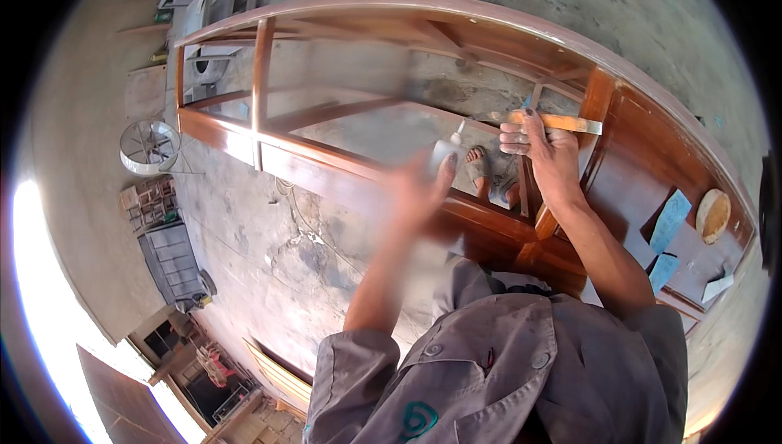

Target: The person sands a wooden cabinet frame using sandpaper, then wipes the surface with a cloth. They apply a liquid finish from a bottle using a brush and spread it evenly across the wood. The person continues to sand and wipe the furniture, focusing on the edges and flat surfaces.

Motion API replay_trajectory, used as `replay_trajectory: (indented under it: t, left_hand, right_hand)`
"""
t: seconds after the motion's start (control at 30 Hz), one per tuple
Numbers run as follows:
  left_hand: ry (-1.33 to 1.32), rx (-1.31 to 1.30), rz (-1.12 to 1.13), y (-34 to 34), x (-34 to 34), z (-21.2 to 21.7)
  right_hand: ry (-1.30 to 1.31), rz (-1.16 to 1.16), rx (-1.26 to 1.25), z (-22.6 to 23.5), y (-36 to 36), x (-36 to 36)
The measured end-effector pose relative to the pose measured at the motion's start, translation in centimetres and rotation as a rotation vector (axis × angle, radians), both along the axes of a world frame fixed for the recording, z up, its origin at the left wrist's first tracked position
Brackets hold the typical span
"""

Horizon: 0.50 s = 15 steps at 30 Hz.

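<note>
My left hand, smeared by motion, is closed round a white squeeze bottle with a thin nozzle pointing up and away. It is over the near rail of a varnished reddish-brown wooden frame. To its right, my right hand holds a flat orange-brown tool with a pale metallic end, pinched under the thumb. Its exact kind is not clear. The other fingers are pale with dust. That hand is above the frame, beside an upright post.
On the brown panel at right lie blue sandpaper pieces, a round pale-brown disc and a white scrap. Sandalled feet show through the frame. A round metal fan-like drum and a dark slatted box stand at left.
</note>
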State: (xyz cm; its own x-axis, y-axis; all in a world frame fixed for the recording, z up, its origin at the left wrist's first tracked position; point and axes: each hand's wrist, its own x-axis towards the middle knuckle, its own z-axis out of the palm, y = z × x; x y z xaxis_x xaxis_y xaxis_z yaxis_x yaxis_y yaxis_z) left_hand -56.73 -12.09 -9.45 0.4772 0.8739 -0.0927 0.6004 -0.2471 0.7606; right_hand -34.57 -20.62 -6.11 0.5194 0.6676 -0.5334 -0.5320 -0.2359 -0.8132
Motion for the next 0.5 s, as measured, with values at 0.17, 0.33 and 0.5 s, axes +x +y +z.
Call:
replay_trajectory:
  t: [0.17, 0.33, 0.5]
  left_hand:
    - [0.019, -0.062, 0.061, -0.3, -0.4, 0.0]
    - [-0.126, -0.106, 0.12, -0.4, -0.5, -0.2]
    - [0.07, 0.065, 0.022, -0.4, -0.5, 0.0]
  right_hand:
    - [0.03, -0.028, 0.065, 0.7, 0.3, 0.0]
    - [0.345, -0.112, 0.25, 0.5, -1.2, 2.1]
    - [0.481, -0.202, 0.405, 1.7, -4.7, 6.4]
